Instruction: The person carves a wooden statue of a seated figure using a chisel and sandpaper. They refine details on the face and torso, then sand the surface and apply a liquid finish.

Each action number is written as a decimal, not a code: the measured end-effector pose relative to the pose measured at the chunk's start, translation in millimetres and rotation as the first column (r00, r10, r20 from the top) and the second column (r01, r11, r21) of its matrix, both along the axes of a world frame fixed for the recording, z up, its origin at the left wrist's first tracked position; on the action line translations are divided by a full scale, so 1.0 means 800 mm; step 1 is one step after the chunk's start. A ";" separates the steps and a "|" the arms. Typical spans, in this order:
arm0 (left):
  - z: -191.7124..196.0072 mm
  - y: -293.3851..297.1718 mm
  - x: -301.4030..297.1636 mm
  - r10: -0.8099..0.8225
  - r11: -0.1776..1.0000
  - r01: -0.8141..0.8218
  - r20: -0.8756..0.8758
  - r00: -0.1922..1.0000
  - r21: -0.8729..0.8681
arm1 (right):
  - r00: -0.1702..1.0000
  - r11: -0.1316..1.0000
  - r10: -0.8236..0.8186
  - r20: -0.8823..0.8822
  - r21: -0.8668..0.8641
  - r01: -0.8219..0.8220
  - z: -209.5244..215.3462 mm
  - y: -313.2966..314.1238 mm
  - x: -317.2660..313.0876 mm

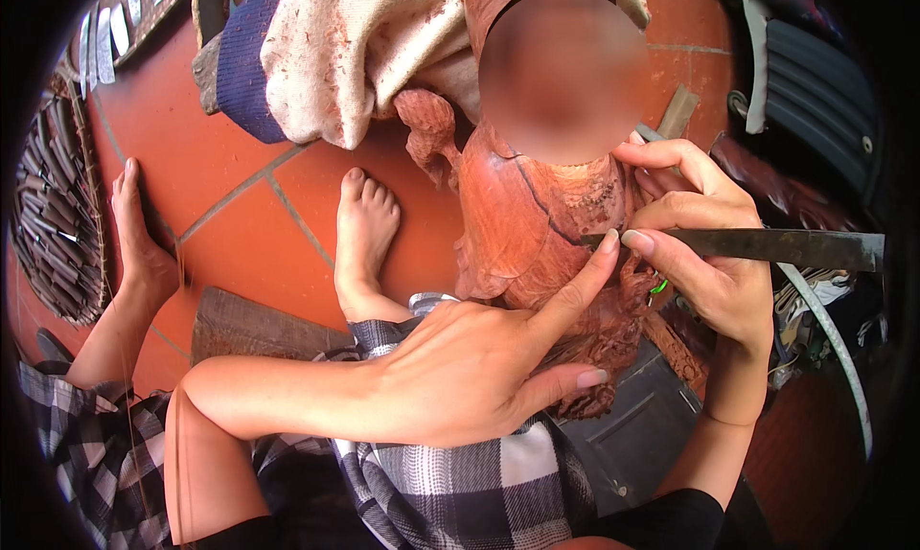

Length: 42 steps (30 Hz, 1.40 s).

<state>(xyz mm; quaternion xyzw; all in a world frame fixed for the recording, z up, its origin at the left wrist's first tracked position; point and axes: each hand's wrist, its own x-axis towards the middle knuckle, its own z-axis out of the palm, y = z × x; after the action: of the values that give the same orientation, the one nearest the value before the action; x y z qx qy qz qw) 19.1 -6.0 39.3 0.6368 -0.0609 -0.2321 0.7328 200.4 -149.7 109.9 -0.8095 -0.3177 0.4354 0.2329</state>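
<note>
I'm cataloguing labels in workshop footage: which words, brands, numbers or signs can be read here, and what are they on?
None can be read.
Reddish wood carving: carved lines, no legible lettering; one part is blurred out.
Dark flat blade in the right hand: no legible marks.
Curved pale strip: any marks are too small to read.

Floor's showing orange-red tiles with gray grout (230, 243). A round woven basket (97, 195) is sitting on it far left, holding a ton of thin dark sticks or tool handles (59, 195), can't tell which. Bare left foot (136, 229) and right foot (368, 215) are resting on the tiles, and a dark wood slab (254, 325) is lying between the legs.
</note>
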 end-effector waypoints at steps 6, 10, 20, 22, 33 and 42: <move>0.004 -0.007 0.013 -0.033 0.999 0.034 -0.053 0.998 0.019 | 0.999 0.999 -0.044 0.001 -0.003 0.044 0.001 0.009 0.002; 0.004 -0.006 0.010 -0.005 1.000 0.006 -0.036 0.999 0.016 | 0.999 0.999 0.029 0.036 0.028 -0.031 0.002 0.008 0.004; -0.003 -0.004 0.016 -0.021 0.994 0.019 0.018 1.000 0.104 | 0.996 0.999 0.012 0.089 0.045 -0.017 -0.003 0.018 0.001; -0.003 -0.004 0.017 -0.003 0.992 -0.003 0.043 0.999 0.123 | 0.997 0.995 -0.005 0.071 0.098 -0.002 -0.008 0.010 0.004; -0.010 -0.010 0.016 0.123 0.982 -0.135 0.097 0.988 0.129 | 0.992 0.990 -0.130 0.009 -0.062 0.130 0.002 0.017 -0.002; -0.006 -0.005 0.009 0.068 0.988 -0.079 0.083 0.994 0.134 | 0.993 0.993 -0.104 0.048 0.059 0.101 -0.007 0.019 -0.008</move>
<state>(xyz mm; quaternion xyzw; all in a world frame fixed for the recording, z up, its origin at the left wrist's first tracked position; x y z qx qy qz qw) 26.6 -10.4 34.2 0.6960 -0.0499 -0.1835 0.6924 194.1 -134.9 103.9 -0.8287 -0.2936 0.3929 0.2697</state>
